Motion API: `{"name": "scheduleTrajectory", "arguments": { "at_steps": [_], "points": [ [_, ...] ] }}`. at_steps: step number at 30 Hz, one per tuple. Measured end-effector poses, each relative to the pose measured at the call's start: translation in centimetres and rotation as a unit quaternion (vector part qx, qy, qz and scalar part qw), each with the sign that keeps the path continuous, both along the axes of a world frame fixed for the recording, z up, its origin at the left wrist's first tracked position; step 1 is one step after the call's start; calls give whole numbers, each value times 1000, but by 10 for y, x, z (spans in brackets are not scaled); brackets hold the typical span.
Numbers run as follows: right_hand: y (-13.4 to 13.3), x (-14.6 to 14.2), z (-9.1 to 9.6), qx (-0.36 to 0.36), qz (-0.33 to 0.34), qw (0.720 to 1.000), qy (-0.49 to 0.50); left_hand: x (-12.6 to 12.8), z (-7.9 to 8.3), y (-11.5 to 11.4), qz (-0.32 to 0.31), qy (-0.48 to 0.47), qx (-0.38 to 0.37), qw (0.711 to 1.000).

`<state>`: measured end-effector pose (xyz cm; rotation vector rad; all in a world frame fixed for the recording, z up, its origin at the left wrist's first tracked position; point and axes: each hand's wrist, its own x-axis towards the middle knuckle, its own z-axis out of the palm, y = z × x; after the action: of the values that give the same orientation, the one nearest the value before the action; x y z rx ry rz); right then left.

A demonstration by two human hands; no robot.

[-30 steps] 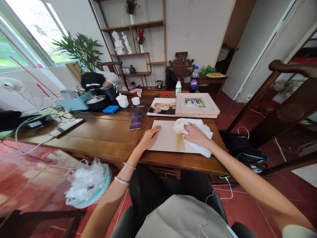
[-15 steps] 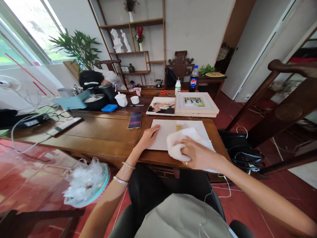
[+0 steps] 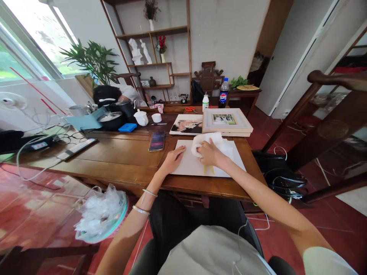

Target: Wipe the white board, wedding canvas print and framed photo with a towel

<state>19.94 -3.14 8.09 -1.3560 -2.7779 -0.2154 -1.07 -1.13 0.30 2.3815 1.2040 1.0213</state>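
Observation:
My left hand (image 3: 173, 158) lies flat on the left edge of a white board (image 3: 186, 167), fingers stretched out. In my right hand (image 3: 210, 152) is a bunched white cloth (image 3: 197, 143), pressed on the board's upper middle. Yellow marks (image 3: 209, 169) show on the board below my right wrist; the cloth and hand hide part of its surface. Beyond the board's far edge lie a photo print (image 3: 186, 125) and a white-framed picture (image 3: 241, 119). A phone (image 3: 156, 141) rests on the table left of the board.
Along the back of the wooden table (image 3: 123, 149) stand a cola bottle (image 3: 223, 93), a small white bottle (image 3: 205, 102), red scissors (image 3: 190, 109), a white teapot (image 3: 141, 117) and a blue box (image 3: 127, 127). A basket of plastic bags (image 3: 100, 214) is on the floor at left.
My right hand has pushed the cloth away from me, from the board's near edge to its far part. The yellow marks nearer me are now uncovered. My left hand stays in place.

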Motion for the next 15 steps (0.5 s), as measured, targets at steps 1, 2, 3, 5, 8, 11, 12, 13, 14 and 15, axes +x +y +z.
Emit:
{"name": "scheduleTrajectory", "arguments": {
  "at_steps": [1, 2, 3, 5, 8, 11, 12, 13, 14, 15],
  "points": [
    [-9, -2, 1, 2, 12, 1000, -9, 0, 0, 0, 1, -1, -1, 1000],
    [-20, -4, 2, 3, 27, 1000, -15, 1, 0, 0, 2, -2, -1, 1000],
    [-33, -5, 4, 3, 46, 999, -19, 1, 0, 0, 2, -2, -2, 1000],
    [-58, -6, 7, -4, 87, 996, -21, 1, 1, -1, 3, -2, -4, 1000],
    [-81, -4, 11, -22, 121, 992, -22, 2, 1, -1, 1, -3, -4, 1000],
    [-73, -4, 10, -28, 110, 993, -2, 2, 2, -1, 3, -4, -5, 1000],
    [-65, -5, 9, -27, 97, 995, 5, 2, 2, -1, 5, -4, -7, 1000],
    [-55, -8, 7, -25, 78, 997, 11, 2, 2, -1, 7, -5, -8, 1000],
    [-45, -11, 6, -21, 57, 998, 16, 2, 2, -1, 7, -8, -8, 1000],
    [-36, -16, 4, -17, 35, 999, 19, 2, 2, -1, 4, -10, -8, 1000]
  ]
}}
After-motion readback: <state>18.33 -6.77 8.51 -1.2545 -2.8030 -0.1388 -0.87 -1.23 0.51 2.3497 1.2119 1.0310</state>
